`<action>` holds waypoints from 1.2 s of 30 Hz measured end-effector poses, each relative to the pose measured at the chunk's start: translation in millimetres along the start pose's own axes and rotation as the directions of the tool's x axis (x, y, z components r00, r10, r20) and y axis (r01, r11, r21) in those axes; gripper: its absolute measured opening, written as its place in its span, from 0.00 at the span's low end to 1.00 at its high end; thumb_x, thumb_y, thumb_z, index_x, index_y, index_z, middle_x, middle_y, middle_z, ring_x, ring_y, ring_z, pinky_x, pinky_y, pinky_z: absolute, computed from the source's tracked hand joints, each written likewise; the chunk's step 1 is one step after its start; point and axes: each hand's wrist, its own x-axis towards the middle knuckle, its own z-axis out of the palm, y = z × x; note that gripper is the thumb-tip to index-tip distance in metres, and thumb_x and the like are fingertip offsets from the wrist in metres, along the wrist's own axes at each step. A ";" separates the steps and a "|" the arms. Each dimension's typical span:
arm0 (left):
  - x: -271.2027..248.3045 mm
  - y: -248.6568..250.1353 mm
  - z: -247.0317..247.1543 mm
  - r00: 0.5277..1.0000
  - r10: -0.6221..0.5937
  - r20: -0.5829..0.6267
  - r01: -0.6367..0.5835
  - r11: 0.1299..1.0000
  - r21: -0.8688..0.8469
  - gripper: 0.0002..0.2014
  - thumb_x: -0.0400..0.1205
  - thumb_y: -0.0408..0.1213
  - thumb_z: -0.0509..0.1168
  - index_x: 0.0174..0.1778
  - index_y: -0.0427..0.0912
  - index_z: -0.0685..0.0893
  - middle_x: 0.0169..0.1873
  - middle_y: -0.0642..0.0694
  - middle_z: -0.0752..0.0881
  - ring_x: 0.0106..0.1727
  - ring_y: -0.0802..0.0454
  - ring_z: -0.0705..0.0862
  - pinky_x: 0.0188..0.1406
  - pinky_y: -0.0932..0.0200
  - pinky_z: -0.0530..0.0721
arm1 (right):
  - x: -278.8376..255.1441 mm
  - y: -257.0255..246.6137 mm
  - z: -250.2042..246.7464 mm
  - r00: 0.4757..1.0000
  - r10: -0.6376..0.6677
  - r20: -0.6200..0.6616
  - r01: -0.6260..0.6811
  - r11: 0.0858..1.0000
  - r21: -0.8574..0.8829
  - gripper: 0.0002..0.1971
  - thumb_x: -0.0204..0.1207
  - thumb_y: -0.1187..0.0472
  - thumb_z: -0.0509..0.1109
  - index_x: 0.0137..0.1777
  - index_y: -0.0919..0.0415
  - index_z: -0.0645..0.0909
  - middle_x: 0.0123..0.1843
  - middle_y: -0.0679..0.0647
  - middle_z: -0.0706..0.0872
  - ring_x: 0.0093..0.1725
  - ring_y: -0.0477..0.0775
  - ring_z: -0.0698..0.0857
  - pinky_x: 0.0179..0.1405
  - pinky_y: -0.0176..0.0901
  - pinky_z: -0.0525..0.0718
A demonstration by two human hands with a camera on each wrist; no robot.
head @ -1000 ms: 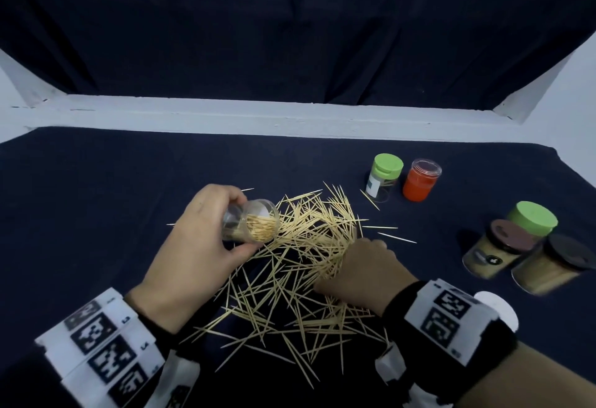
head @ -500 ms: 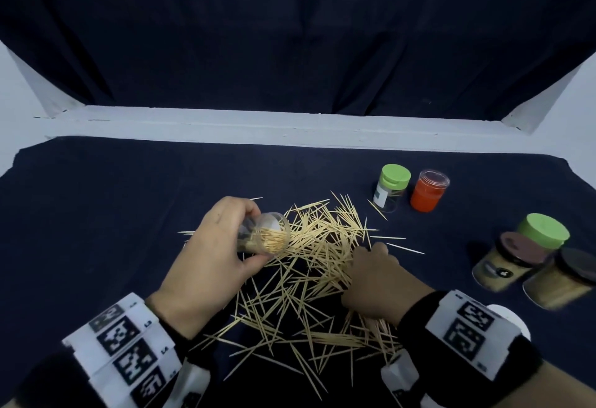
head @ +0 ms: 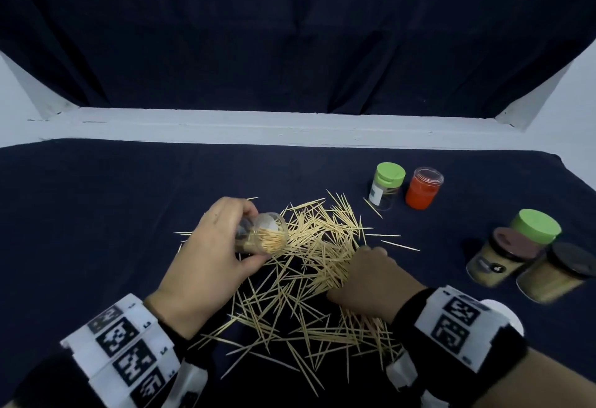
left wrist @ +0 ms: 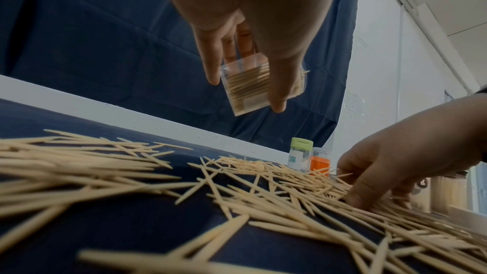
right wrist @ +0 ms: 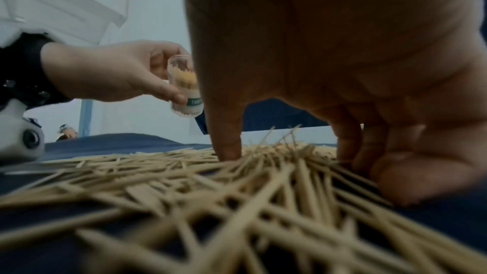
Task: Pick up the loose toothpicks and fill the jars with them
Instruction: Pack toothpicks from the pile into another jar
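Note:
Loose toothpicks lie in a wide heap on the dark cloth. My left hand grips a small clear jar just above the heap's left edge. The jar is tilted, its mouth faces right, and it is partly filled with toothpicks. My right hand rests on the right side of the heap. Its thumb and curled fingers press down into the toothpicks with a bunch between them. In the right wrist view the left hand holds the jar well above the cloth.
A green-lidded jar and a red jar stand behind the heap. Three lidded jars full of toothpicks stand at the right: green lid, brown lid, black lid. A white disc lies behind my right wrist.
My right hand's fingers have drawn in on the heap and bunched toothpicks under the palm. The left hand and its jar have stayed almost in place.

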 end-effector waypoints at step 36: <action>6.3 3.4 6.0 0.993 -0.060 0.097 0.057 0.998 0.036 0.20 0.68 0.40 0.78 0.49 0.52 0.74 0.46 0.61 0.74 0.54 0.68 0.72 0.47 0.74 0.72 | -3.3 -34.0 -39.8 0.693 -0.708 -0.138 0.562 0.650 -0.512 0.17 0.74 0.74 0.53 0.61 0.62 0.70 0.57 0.59 0.80 0.54 0.61 0.82 0.44 0.48 0.75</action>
